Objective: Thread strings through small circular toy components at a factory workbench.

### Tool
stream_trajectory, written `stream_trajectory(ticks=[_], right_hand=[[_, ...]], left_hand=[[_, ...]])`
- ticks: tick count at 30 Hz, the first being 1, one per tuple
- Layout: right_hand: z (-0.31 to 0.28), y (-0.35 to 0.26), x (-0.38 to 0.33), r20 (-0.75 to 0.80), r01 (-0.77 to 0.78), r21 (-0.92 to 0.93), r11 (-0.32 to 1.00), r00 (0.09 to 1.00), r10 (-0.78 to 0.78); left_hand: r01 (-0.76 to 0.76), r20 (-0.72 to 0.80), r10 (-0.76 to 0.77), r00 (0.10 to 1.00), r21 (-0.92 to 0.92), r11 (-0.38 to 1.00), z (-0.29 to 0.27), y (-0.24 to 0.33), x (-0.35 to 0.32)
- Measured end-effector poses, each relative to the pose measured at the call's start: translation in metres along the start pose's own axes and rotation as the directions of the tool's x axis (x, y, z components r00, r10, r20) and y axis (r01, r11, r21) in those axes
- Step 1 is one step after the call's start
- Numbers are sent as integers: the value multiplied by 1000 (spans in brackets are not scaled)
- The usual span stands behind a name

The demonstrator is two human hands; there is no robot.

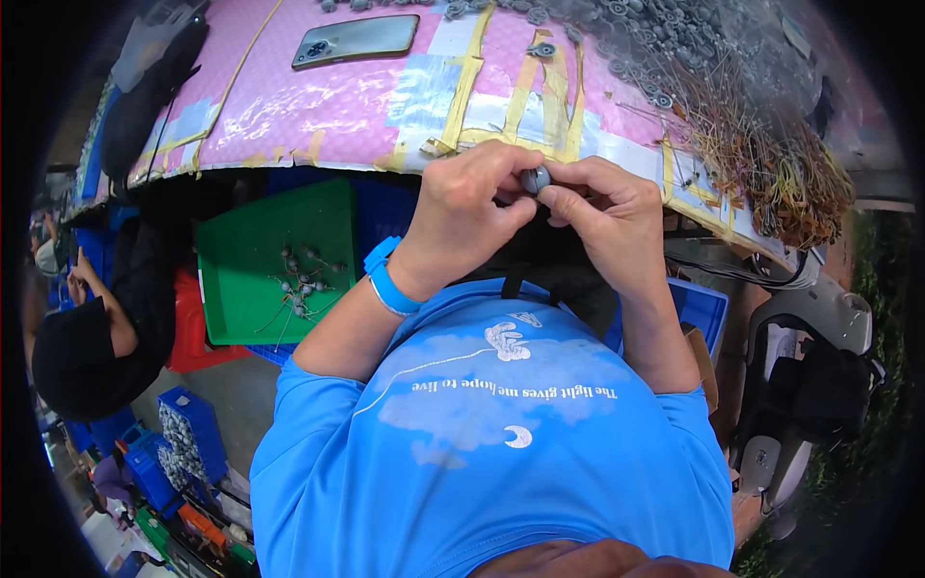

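Note:
Between the fingertips of both my hands is a small round grey plastic part (535, 180), just off the table's near edge. My left hand (467, 207), with a blue band on its wrist, pinches it from the left. The thumb and forefinger of my right hand (612, 207) close on its other side. Fingers cover part of it, so its details are hidden. Beyond my hands, a grey part (542, 49) lies on the pink, taped table cover (299, 106). More grey parts (665, 34) are heaped at the far right, near a bundle of thin brown and yellow wires (771, 178).
A phone (355, 41) lies at the table's far side. Left of me, a green tray (222, 289) holds several wired grey parts (301, 284), beside a red stool (188, 328). A person (87, 347) sits farther left. At right are a blue crate (708, 308) and a scooter (809, 376).

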State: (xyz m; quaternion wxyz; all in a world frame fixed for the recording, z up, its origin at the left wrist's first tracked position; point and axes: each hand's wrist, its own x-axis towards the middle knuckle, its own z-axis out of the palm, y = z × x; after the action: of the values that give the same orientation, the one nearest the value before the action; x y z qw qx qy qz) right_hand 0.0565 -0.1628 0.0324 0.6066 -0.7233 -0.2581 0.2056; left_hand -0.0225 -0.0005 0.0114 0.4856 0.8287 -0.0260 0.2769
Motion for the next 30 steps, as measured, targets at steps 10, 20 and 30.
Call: stream_trajectory(ticks=[10, 20, 30], right_hand=[[-30, 40, 18, 299, -80, 527, 846, 950, -96], [-10, 36, 21, 153, -43, 723, 690, 983, -98], [-7, 35, 6, 64, 210, 362, 908, 966, -249]], left_hand=[[282, 192, -210, 959, -539, 794, 8, 2, 9], [356, 142, -332, 933, -522, 775, 12, 22, 14], [112, 36, -106, 994, -359, 927, -13, -2, 1]])
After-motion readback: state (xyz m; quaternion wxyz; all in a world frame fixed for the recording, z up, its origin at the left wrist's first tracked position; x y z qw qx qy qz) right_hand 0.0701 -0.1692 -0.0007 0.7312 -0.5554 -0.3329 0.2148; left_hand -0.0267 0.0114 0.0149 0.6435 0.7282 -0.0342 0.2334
